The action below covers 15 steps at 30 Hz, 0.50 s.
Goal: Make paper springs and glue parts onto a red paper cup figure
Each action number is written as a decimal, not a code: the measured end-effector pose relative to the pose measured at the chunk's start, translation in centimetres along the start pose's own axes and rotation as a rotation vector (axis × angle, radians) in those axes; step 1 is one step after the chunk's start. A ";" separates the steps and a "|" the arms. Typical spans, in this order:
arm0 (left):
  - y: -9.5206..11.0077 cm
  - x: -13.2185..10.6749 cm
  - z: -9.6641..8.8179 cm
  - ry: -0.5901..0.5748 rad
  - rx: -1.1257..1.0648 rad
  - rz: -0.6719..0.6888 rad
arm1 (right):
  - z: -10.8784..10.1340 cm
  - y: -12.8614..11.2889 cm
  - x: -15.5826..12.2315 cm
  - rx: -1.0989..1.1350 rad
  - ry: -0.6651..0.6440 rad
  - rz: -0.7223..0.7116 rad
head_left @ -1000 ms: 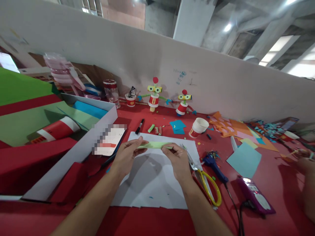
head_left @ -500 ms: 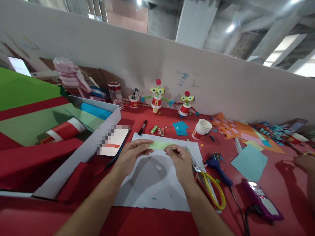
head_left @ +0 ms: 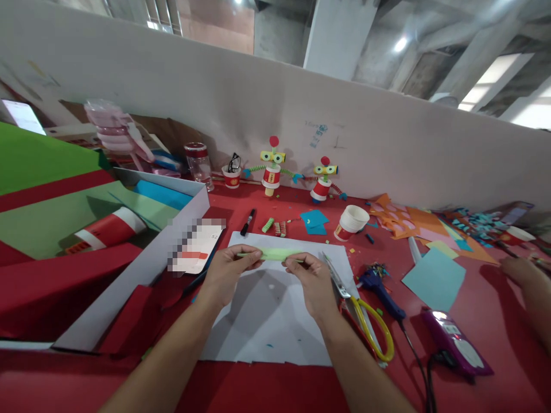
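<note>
The bare left hand (head_left: 228, 272) and the bare right hand (head_left: 313, 281) faced each other over a flat white sheet of paper (head_left: 267, 327) on the red tabletop (head_left: 253, 387). Each was closed in a narrow pinch, thumb against fingers, on one end of a narrow pale green paper strip (head_left: 275, 253). The strip stretched between the two hands, roughly level, above the far part of the sheet.

Just beside the right forearm lay long silver-bladed scissors with a yellow handle (head_left: 390, 341). Farther right were a purple plastic device with a cable (head_left: 458, 344), a dark blue glue gun (head_left: 385, 292) and a light blue square of paper (head_left: 434, 278). At the right edge was a co-worker's hand (head_left: 519, 272); what it held could not be told.

Beyond the strip lay a black marker (head_left: 248, 222), a small folded green paper spring (head_left: 268, 224) and bright blue paper pieces (head_left: 314, 221), with stacked white-and-red paper cups (head_left: 352, 222) to their right. Farthest off, before the pale wall (head_left: 241, 97), two paper-cup figures with yellow goggle-eyed heads (head_left: 271, 175) (head_left: 321, 187) stood side by side.
</note>
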<state>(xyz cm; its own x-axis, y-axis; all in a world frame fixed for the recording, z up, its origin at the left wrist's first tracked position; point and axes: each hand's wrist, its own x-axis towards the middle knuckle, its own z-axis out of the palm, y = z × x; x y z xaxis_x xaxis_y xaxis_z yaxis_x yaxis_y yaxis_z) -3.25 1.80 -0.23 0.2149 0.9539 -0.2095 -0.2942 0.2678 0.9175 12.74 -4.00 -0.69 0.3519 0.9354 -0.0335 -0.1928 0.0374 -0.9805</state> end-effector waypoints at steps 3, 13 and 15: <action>0.0 0.0 0.0 -0.020 -0.013 0.002 | 0.0 0.0 0.0 -0.007 -0.032 0.004; 0.1 -0.1 -0.3 -0.055 0.102 0.046 | -0.2 -0.8 -0.1 -0.057 -0.036 -0.024; 0.1 -0.1 -0.2 -0.052 0.097 0.041 | -0.1 -0.9 -0.2 -0.049 -0.029 -0.016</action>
<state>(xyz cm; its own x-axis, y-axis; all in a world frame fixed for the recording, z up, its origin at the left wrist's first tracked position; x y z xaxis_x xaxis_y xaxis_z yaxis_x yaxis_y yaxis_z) -3.49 1.73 -0.20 0.2536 0.9547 -0.1556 -0.2123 0.2119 0.9540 12.95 -4.23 0.12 0.3278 0.9446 -0.0128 -0.1423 0.0359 -0.9892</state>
